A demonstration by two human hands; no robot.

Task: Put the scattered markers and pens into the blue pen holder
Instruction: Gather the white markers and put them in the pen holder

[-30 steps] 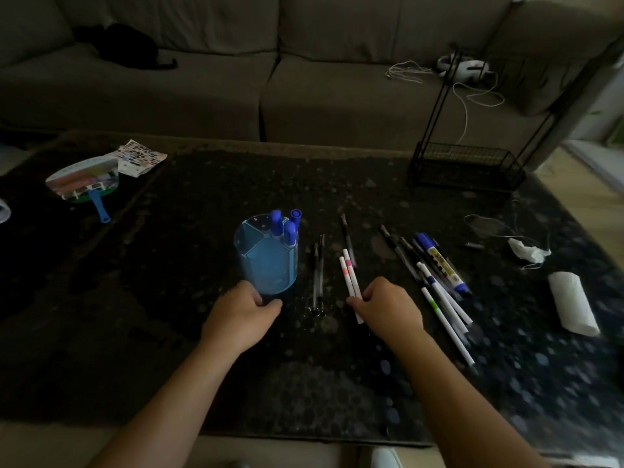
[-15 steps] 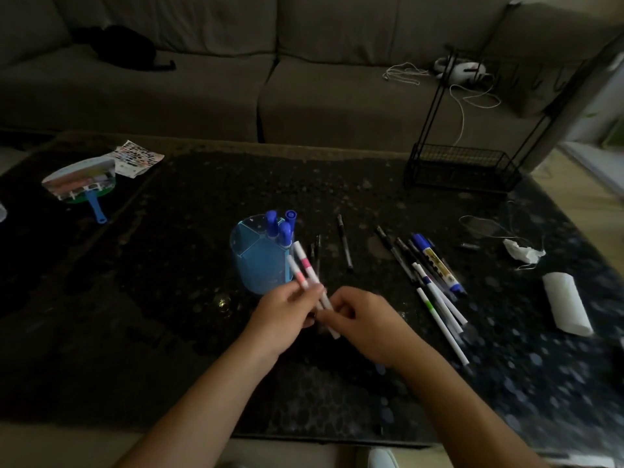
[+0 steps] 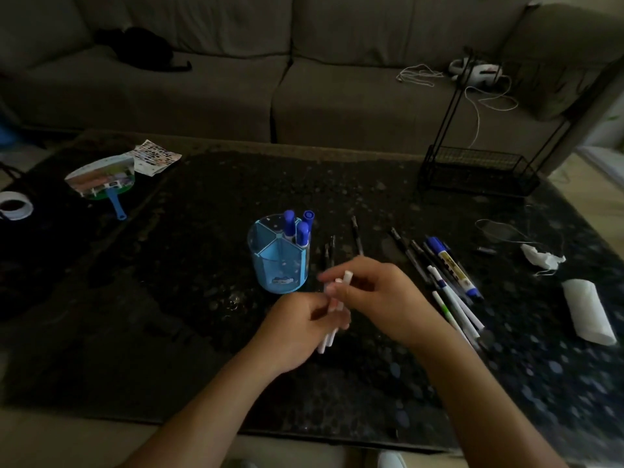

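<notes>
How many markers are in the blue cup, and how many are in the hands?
blue-capped markers in the blue pen holder: 3
white markers held between the left hand and right hand: 2
Total: 5

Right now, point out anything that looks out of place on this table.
A crumpled white tissue and a paper roll lie at the right, near the loose pens still outside the blue pen holder. Nothing looks spilled or broken.

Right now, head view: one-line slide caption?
Both hands, left hand and right hand, grip white pens beside the blue pen holder.
</notes>
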